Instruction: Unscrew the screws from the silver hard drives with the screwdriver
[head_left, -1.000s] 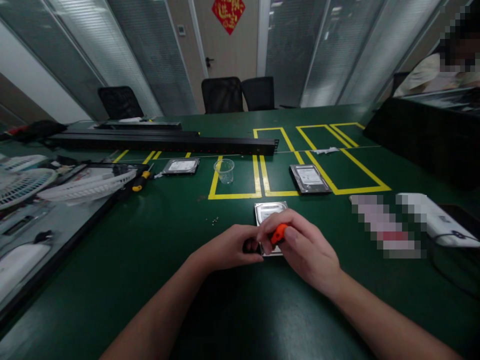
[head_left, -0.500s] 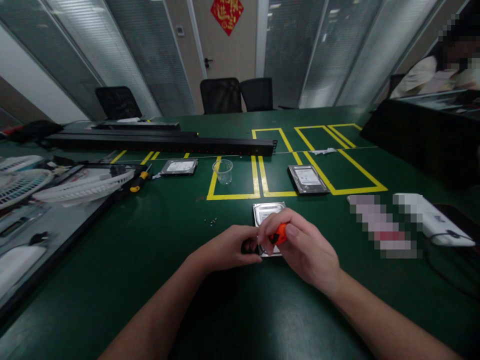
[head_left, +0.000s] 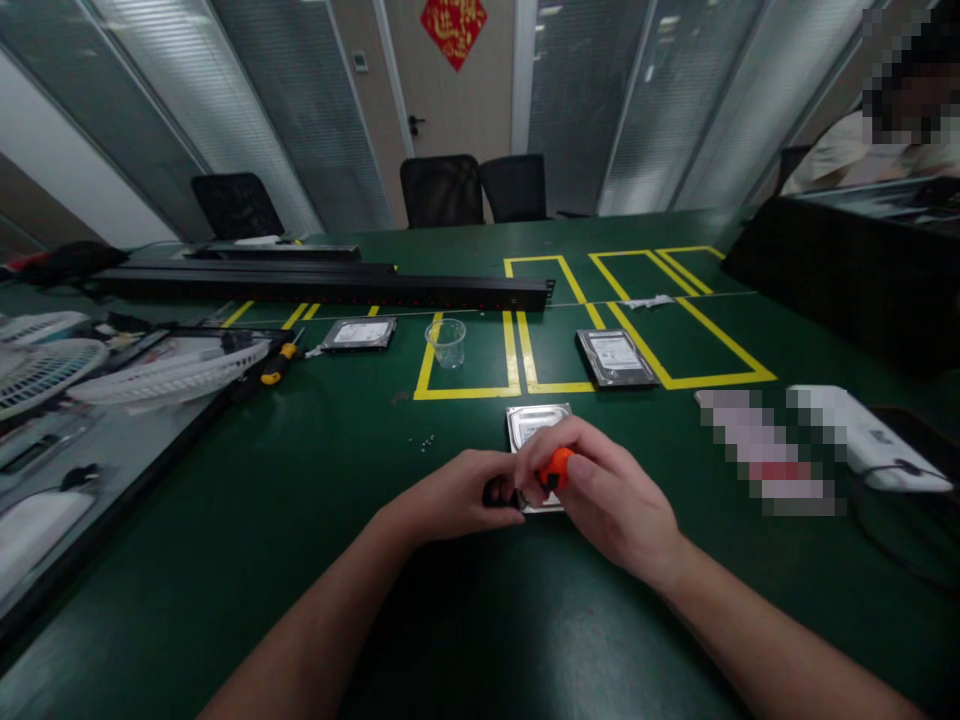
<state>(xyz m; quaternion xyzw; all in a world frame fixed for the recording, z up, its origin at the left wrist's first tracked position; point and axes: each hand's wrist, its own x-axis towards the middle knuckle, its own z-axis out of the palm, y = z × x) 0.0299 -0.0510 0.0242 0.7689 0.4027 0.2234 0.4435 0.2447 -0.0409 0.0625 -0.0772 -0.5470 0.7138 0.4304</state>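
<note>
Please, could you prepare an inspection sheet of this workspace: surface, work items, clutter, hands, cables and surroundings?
Surface: green table, marked with yellow tape.
Work items: drive, partly covered by the hands; orange tool, its tip hidden.
Clutter: tiny bits, cup, second drive, third drive, yellow-black screwdriver, black bars, white grilles.
Hands: left hand at the drive's left edge, grip unclear; right hand holds the orange tool over the drive.
Cables: dark cable at the white device, right side.
Surroundings: door with red sign, black chairs, a person at far right.
</note>
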